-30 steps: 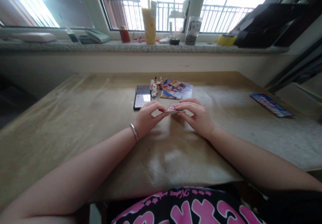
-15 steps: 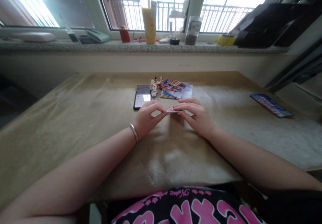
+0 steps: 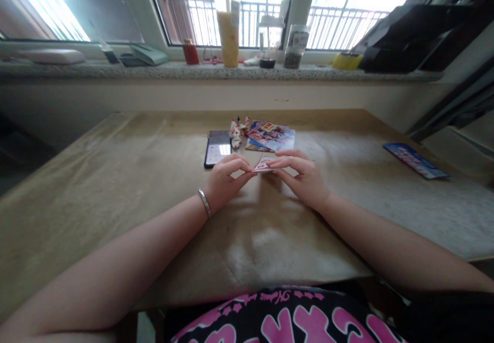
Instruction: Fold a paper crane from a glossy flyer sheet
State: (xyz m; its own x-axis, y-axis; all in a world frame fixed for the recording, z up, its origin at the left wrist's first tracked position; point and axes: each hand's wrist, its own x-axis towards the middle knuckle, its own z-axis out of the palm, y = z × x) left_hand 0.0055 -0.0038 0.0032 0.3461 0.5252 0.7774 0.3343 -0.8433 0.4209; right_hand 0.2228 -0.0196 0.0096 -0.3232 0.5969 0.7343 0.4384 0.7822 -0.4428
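Observation:
Between my hands is a small piece of folded paper (image 3: pixel 262 163), white with red print, showing a triangular face. My left hand (image 3: pixel 230 174) pinches its left corner between thumb and fingertips. My right hand (image 3: pixel 303 174) grips the right side, thumb below and fingers over the top, hiding that end of the paper. Just beyond my left hand lies a phone (image 3: pixel 217 149) with its screen lit. Some folded paper figures (image 3: pixel 238 131), white with red and blue print, sit beside the phone. Right of them is a pile of colourful printed sheets (image 3: pixel 272 136).
A blue printed packet (image 3: pixel 415 160) lies on the right of the table (image 3: pixel 162 178). Along the windowsill (image 3: pixel 185 71) stand a tall yellow drink cup (image 3: pixel 230 37), a red bottle (image 3: pixel 190 52), clear containers (image 3: pixel 296 47), a yellow roll (image 3: pixel 346 61) and a dark bag (image 3: pixel 409 37).
The paper's triangular face has tilted up and shows more of its surface. My right fingers have shifted slightly on it; my left hand keeps its pinch almost in place.

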